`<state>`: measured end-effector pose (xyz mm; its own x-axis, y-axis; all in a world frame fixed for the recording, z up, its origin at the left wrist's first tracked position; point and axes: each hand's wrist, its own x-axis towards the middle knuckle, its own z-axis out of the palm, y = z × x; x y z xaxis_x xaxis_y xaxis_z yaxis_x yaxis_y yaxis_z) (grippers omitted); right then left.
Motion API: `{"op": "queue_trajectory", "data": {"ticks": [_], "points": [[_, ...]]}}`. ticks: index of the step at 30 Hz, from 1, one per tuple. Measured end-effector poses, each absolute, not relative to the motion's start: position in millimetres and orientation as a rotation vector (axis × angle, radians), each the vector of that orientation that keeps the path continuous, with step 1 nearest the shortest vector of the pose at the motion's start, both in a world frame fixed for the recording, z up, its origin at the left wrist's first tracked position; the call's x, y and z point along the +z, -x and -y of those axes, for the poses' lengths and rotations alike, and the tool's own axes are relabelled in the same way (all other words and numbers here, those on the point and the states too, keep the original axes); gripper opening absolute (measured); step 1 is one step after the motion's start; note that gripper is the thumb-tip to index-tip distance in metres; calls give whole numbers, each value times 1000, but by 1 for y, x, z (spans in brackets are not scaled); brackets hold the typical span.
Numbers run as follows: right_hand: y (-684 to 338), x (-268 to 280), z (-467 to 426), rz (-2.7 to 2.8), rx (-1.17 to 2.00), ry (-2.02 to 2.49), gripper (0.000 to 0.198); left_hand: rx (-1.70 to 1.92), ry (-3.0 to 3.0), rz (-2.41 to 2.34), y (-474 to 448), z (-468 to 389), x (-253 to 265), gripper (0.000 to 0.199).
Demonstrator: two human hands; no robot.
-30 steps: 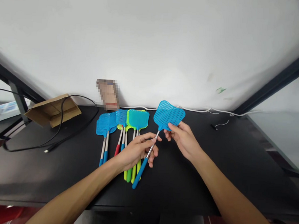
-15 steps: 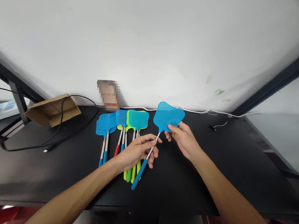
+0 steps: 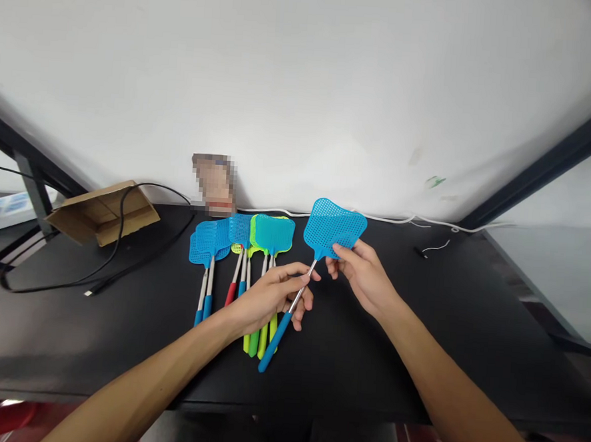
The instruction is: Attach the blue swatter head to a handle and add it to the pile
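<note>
A blue fly swatter (image 3: 331, 227) is held tilted above the table, its perforated head up and its blue handle pointing down toward me. My left hand (image 3: 277, 293) is closed on its metal shaft, with thumb and forefinger pinching below the head. With thumb and fingers, my right hand (image 3: 360, 268) grips the lower right edge of the swatter's head. Left of it, several more swatters lie on the table: a pair with blue heads (image 3: 213, 238) and an overlapping bunch with blue and lime heads (image 3: 275, 233). My left hand covers part of that bunch's shafts.
On the black table (image 3: 458, 338), an open cardboard box (image 3: 110, 213) stands at the back left, with a black cable (image 3: 65, 291) looped beside it. A blurred-out item (image 3: 215, 186) leans on the wall. White cord (image 3: 395, 220) runs along the back; a small black piece (image 3: 420, 252) lies right.
Both hands keep the same hold on the blue swatter, which has barely moved. The whole view has shifted very slightly.
</note>
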<state>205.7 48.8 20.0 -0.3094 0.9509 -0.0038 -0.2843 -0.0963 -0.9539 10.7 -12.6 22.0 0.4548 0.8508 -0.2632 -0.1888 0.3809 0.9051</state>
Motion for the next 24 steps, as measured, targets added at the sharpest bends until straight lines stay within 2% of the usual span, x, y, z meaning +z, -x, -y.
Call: {"op": "queue_trajectory", "data": {"ticks": [9,19,24], "points": [[-208,21,-49,1198,1583,876,21,774,-958,-837,-12,13,20,35],[-206,18,-49,1203,1654,780,22,871,-900,-717,-15,17,15,22],[-217,26,-49,1309,1681,696,24,793,-787,-571,-15,22,21,19]]}}
